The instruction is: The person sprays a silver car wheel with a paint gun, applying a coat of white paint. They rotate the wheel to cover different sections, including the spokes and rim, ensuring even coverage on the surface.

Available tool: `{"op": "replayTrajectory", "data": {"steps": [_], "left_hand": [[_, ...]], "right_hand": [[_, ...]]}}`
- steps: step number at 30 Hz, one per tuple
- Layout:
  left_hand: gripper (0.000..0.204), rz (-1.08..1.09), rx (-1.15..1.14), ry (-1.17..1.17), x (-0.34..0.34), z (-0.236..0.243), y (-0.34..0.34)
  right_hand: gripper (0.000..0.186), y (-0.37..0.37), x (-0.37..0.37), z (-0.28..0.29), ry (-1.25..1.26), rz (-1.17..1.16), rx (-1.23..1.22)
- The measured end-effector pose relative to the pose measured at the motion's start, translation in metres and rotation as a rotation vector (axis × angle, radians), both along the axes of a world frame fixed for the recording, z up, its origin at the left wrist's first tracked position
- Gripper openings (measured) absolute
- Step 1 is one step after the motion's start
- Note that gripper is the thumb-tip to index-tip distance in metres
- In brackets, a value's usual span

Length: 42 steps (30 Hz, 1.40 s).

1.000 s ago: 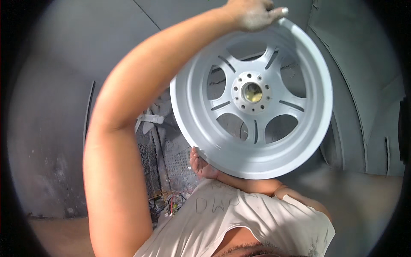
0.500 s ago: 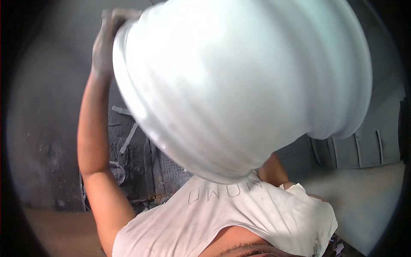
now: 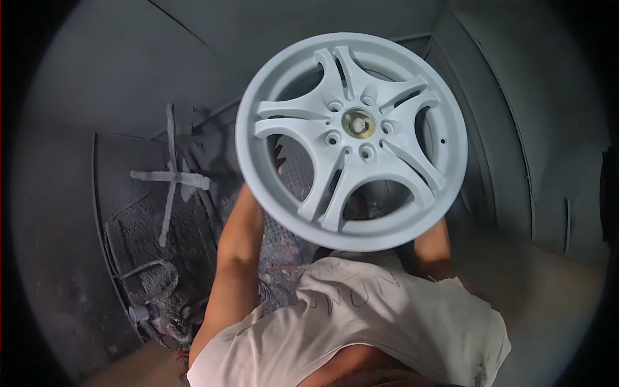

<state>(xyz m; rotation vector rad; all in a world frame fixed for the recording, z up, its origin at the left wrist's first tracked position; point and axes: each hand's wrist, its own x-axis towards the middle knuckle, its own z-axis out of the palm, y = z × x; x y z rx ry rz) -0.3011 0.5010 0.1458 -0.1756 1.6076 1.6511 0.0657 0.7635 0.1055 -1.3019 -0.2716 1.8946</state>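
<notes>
A white multi-spoke car wheel rim (image 3: 348,229) faces up toward me, with several bolt holes around its centre. Inside the centre hole shows a yellowish ring with a bolt-like piece (image 3: 359,124). My left forearm reaches up to the rim's lower left edge. Through the gap between the spokes, fingers of my left hand (image 3: 280,158) show in part, curled behind the rim. From the lower right, my right arm goes up behind the rim; that hand is hidden by it.
To the left, a grey-coated cross-shaped bar stand (image 3: 171,175) stands near the dark wall. Below it lies a hose or cable (image 3: 151,267) beside a small pale cylinder (image 3: 138,313). Grey panels (image 3: 509,122) rise on the right. Patterned floor matting (image 3: 277,238) lies beneath.
The wheel rim has turned from its barrel side to its spoked face and sits lower and farther from me. My left hand has moved down and right, from its upper left edge to behind it.
</notes>
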Motion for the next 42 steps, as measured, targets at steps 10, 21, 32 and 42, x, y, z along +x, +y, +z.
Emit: {"op": "replayTrajectory", "data": {"steps": [10,21,32,42], "left_hand": [[0.08,-0.139,-0.217,-0.017,0.027,-0.052,-0.033],[0.084,-0.367,-0.181,0.034,0.056,-0.082,-0.014],[0.071,-1.063,-0.19,0.336,0.119,-0.023,-0.26],[0.016,0.446,-0.942,0.819,0.189,0.046,-0.792]], "right_hand": [[0.055,0.016,0.033,-0.058,-0.264,-0.053,-0.021],[0.059,0.041,0.022,-0.051,-0.378,-0.072,0.146],[0.084,-0.173,0.081,-0.092,-0.648,0.452,0.165],[0.061,-0.391,0.099,-0.152,-0.932,2.306,0.529]]}}
